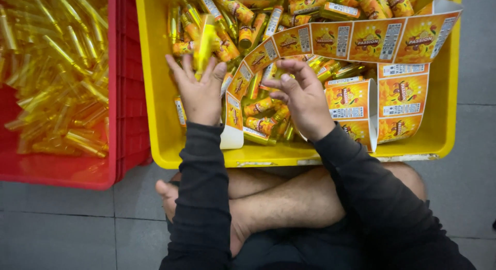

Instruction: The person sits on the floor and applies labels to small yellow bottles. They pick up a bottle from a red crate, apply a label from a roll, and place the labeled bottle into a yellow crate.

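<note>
Two crates fill the head view as I look down over my crossed legs on the grey tiled floor (57, 234). My left hand (200, 92) is raised over the yellow crate (155, 94), fingers closed around a small yellow bottle (205, 40) that blurs above the fingertips; I cannot tell how firmly it is gripped. My right hand (302, 97) hovers just beside it, thumb and forefinger pinched together at the edge of the label strip (356, 40), the other fingers curled loosely. That strip of orange printed labels runs in a long band from near my right hand up toward the crate's far right corner, then loops back down along the right wall. Under and around it lie many labelled bottles (258, 123), heaped mostly along the far side and between my hands. To my left, touching the yellow crate, stands a red crate (119, 94) piled with clear yellow unlabelled bottles (57, 68).
</note>
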